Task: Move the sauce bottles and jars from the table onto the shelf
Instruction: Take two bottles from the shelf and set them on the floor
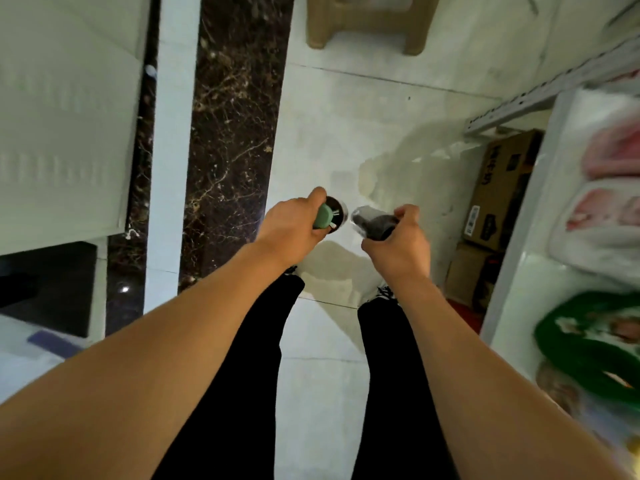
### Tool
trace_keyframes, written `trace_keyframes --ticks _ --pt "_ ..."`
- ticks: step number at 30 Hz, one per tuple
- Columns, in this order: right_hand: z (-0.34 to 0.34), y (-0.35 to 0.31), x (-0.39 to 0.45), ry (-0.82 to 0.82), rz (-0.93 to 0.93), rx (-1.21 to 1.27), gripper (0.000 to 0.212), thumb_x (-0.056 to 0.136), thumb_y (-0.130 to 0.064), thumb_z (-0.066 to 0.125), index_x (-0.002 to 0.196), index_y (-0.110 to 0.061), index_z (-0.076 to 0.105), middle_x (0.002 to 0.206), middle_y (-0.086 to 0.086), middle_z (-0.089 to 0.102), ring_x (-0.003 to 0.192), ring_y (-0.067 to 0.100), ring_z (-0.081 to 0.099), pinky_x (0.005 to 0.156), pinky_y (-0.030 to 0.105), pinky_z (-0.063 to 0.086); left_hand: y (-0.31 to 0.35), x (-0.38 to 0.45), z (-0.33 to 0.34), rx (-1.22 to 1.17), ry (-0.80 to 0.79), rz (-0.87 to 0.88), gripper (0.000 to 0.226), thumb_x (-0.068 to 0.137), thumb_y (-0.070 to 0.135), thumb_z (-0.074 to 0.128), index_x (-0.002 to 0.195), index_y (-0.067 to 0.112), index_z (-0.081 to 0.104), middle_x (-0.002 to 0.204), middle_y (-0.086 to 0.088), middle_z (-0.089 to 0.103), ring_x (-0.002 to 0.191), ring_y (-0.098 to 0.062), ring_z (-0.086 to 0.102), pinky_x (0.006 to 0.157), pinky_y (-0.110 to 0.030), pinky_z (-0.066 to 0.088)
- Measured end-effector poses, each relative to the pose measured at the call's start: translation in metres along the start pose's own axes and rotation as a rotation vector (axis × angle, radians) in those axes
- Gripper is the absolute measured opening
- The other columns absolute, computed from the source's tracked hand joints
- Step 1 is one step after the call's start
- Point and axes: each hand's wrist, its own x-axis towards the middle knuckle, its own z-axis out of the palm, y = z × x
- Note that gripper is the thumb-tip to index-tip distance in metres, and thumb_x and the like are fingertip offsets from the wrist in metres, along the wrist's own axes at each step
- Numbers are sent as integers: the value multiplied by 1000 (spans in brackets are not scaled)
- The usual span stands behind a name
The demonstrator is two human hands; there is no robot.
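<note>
I look straight down at the floor with both arms stretched out. My left hand (292, 228) grips a dark bottle with a green cap (329, 216), seen from above. My right hand (398, 237) grips a second dark bottle (372, 221) near its top; its glassy body tilts to the left. Both bottles hang in the air above the white floor tiles, a short gap between them. The shelf (512, 216) stands at my right, holding blurred packets.
A beige plastic stool (367, 26) stands on the floor far ahead. Cardboard boxes (495, 199) sit under the shelf at the right. A dark marble strip (228, 133) and a white panel (65, 116) run along the left. My legs in black trousers (249, 375) are below.
</note>
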Motion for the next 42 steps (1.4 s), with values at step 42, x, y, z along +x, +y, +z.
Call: trace_keyframes --ticks 42 --pt "-539 -220 -480 1340 -608 508 27 56 -52 76 55 -30 61 51 -18 61 45 -3 53 42 18 41 435 -285 -546 -817 407 1205 38 60 47 85 93 31 76 93 -12 75 90 -36 69 85 -46 58"
